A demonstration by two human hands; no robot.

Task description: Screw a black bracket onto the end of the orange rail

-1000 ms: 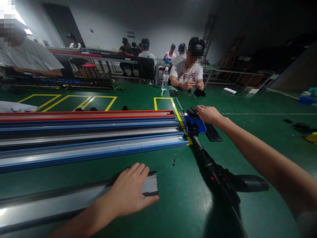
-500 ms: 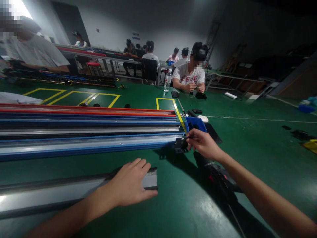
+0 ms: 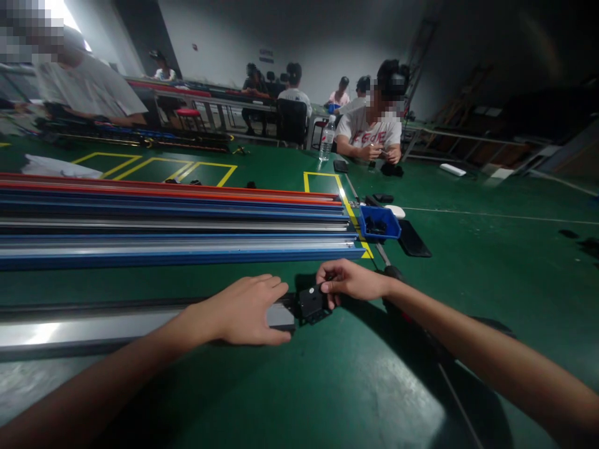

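My left hand (image 3: 250, 310) lies over the end of a long silver-and-black metal profile (image 3: 116, 327), its thumb along the near side and its fingers over the far side. Between thumb and fingers, my right hand (image 3: 346, 282) pinches a black end cap (image 3: 312, 302) with a small white dot on its face. The cap is right beside the profile's open end; whether the two touch I cannot tell. Part of the profile is covered by my left hand and forearm.
Several long profiles lie beyond, including a blue one (image 3: 187, 249) and an orange one (image 3: 187, 188). Past their ends sit a blue bin (image 3: 381, 231) of black parts and a black phone-like slab (image 3: 414, 239). A dark power tool (image 3: 394, 274) lies under my right forearm. A co-worker (image 3: 369, 128) sits opposite.
My right hand has carried the black end cap left and towards me, from near the blue profile to the end of the silver-and-black one. My left hand stays on that profile.
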